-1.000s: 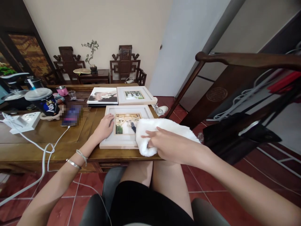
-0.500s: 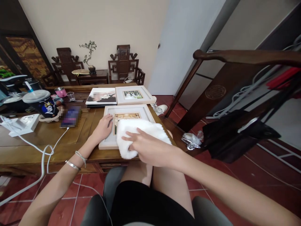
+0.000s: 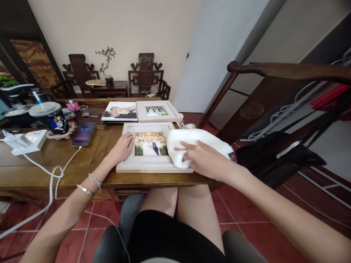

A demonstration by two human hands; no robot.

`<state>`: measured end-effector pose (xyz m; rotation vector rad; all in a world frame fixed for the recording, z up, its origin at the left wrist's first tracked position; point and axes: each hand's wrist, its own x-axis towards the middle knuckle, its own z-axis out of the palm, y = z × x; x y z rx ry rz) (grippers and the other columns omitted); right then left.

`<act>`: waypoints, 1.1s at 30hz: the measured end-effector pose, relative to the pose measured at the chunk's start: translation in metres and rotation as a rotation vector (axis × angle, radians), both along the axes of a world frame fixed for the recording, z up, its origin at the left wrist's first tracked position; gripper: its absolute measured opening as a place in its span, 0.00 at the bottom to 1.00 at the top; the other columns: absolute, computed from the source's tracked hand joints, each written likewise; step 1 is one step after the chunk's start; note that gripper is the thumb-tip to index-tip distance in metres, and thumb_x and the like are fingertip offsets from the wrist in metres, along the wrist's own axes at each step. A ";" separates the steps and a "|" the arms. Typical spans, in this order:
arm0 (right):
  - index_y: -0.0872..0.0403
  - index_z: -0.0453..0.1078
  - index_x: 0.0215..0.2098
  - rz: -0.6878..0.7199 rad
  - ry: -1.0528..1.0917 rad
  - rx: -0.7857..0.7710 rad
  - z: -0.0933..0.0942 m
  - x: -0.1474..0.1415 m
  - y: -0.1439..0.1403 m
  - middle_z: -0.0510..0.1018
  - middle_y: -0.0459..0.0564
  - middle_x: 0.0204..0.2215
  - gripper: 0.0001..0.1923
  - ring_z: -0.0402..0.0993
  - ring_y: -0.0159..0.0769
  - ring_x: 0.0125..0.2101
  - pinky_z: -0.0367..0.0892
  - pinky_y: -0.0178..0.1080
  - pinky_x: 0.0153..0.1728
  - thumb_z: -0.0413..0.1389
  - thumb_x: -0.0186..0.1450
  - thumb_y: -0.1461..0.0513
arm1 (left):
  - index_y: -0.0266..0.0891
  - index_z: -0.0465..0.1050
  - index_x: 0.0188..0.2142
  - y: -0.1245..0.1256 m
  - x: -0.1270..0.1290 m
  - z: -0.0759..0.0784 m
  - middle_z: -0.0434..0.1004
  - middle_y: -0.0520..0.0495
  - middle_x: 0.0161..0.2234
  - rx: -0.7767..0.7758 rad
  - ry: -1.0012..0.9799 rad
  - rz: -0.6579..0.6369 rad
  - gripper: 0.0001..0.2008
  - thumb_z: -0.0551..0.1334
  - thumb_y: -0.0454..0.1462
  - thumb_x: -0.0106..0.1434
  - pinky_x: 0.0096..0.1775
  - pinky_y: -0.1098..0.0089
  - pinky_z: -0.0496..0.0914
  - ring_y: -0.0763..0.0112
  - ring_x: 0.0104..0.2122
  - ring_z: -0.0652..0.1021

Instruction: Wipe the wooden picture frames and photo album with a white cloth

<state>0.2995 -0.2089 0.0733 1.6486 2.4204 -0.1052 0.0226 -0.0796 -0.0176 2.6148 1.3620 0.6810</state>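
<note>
A pale wooden picture frame lies flat at the table's front edge, with a photo of two people showing in its middle. My left hand rests on the frame's left side, fingers laid out flat and holding nothing. At the frame's right side, my right hand presses a fluffy white cloth down and grips part of it. The cloth covers the frame's right edge and hangs past it. Behind lie a second picture frame and a photo panel on a dark base.
On the wooden table to the left are a lidded cup, a phone with a white cable, a power strip, a pink mug and a small glass. A wooden chair stands at right.
My right hand has moved the cloth rightward across the picture frame, uncovering the photo. My left hand keeps its place on the frame's left side.
</note>
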 end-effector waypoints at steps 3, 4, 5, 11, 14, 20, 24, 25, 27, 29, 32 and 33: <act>0.54 0.78 0.37 -0.013 -0.020 0.049 -0.008 0.004 0.029 0.69 0.54 0.62 0.23 0.49 0.49 0.68 0.53 0.60 0.63 0.45 0.55 0.76 | 0.28 0.71 0.55 0.000 -0.001 0.000 0.69 0.32 0.60 -0.006 0.000 0.006 0.20 0.50 0.35 0.69 0.66 0.55 0.59 0.56 0.64 0.66; 0.55 0.77 0.39 -0.020 -0.024 0.065 -0.011 0.006 0.040 0.69 0.55 0.62 0.23 0.49 0.49 0.68 0.53 0.60 0.62 0.45 0.56 0.76 | 0.28 0.71 0.55 0.000 -0.001 0.000 0.69 0.32 0.60 -0.007 -0.002 0.007 0.20 0.50 0.35 0.69 0.65 0.55 0.59 0.56 0.64 0.66; 0.55 0.77 0.40 -0.022 -0.023 0.084 -0.014 0.007 0.051 0.70 0.56 0.62 0.24 0.50 0.48 0.68 0.54 0.59 0.62 0.45 0.57 0.76 | 0.29 0.71 0.55 0.000 -0.001 0.000 0.69 0.33 0.60 -0.005 -0.005 0.006 0.20 0.50 0.35 0.69 0.65 0.55 0.59 0.56 0.64 0.66; 0.61 0.74 0.50 -0.077 0.050 0.268 -0.027 -0.005 0.114 0.64 0.63 0.64 0.23 0.59 0.54 0.64 0.60 0.57 0.57 0.46 0.61 0.73 | 0.30 0.72 0.54 0.002 -0.001 -0.002 0.71 0.33 0.59 0.005 -0.042 -0.007 0.19 0.52 0.35 0.69 0.65 0.54 0.60 0.56 0.63 0.67; 0.59 0.73 0.53 0.023 0.092 0.340 -0.029 -0.033 0.138 0.58 0.58 0.68 0.25 0.54 0.55 0.65 0.56 0.60 0.60 0.48 0.60 0.74 | 0.31 0.73 0.54 0.002 -0.001 -0.001 0.72 0.34 0.58 0.011 -0.069 -0.013 0.19 0.52 0.35 0.68 0.64 0.53 0.61 0.55 0.62 0.69; 0.53 0.74 0.52 0.252 0.069 0.290 -0.033 -0.096 0.160 0.60 0.50 0.68 0.22 0.46 0.52 0.68 0.45 0.65 0.63 0.51 0.63 0.72 | 0.34 0.77 0.49 0.000 0.001 0.003 0.77 0.38 0.53 0.033 -0.104 -0.050 0.17 0.53 0.33 0.67 0.58 0.56 0.69 0.56 0.54 0.77; 0.54 0.75 0.50 0.196 0.028 0.284 -0.033 -0.097 0.162 0.68 0.55 0.63 0.19 0.51 0.53 0.66 0.46 0.64 0.63 0.54 0.63 0.70 | 0.34 0.77 0.50 -0.001 0.002 0.003 0.77 0.38 0.54 0.032 -0.103 -0.043 0.17 0.53 0.33 0.67 0.60 0.57 0.68 0.56 0.55 0.76; 0.55 0.75 0.50 0.175 0.018 0.277 -0.032 -0.092 0.161 0.71 0.58 0.61 0.18 0.52 0.53 0.66 0.46 0.64 0.62 0.54 0.63 0.69 | 0.34 0.77 0.50 -0.001 0.002 0.003 0.76 0.38 0.55 0.031 -0.103 -0.041 0.18 0.53 0.33 0.67 0.60 0.57 0.67 0.57 0.56 0.76; 0.56 0.75 0.51 0.120 -0.011 0.249 -0.027 -0.077 0.158 0.74 0.62 0.56 0.19 0.56 0.52 0.64 0.46 0.62 0.62 0.53 0.63 0.69 | 0.35 0.77 0.51 -0.002 0.002 0.003 0.76 0.38 0.56 0.028 -0.105 -0.031 0.18 0.53 0.33 0.67 0.61 0.57 0.67 0.56 0.57 0.75; 0.56 0.75 0.52 0.045 -0.053 0.210 -0.021 -0.060 0.154 0.75 0.64 0.54 0.21 0.61 0.50 0.61 0.47 0.59 0.62 0.50 0.63 0.71 | 0.36 0.77 0.51 -0.003 0.002 0.003 0.76 0.39 0.56 0.026 -0.114 -0.021 0.18 0.54 0.33 0.67 0.61 0.56 0.67 0.56 0.56 0.75; 0.57 0.75 0.53 -0.063 -0.123 0.151 -0.012 -0.032 0.148 0.75 0.64 0.53 0.23 0.67 0.49 0.57 0.49 0.56 0.61 0.48 0.63 0.72 | 0.38 0.77 0.51 -0.004 0.002 0.003 0.76 0.40 0.55 0.023 -0.131 -0.012 0.17 0.54 0.32 0.67 0.61 0.56 0.67 0.57 0.56 0.76; 0.58 0.74 0.53 -0.091 -0.139 0.138 -0.010 -0.024 0.145 0.75 0.64 0.53 0.24 0.68 0.50 0.56 0.51 0.55 0.60 0.47 0.63 0.72 | 0.38 0.77 0.51 -0.004 0.002 0.003 0.76 0.41 0.55 0.022 -0.132 -0.013 0.17 0.54 0.32 0.67 0.61 0.56 0.67 0.57 0.56 0.76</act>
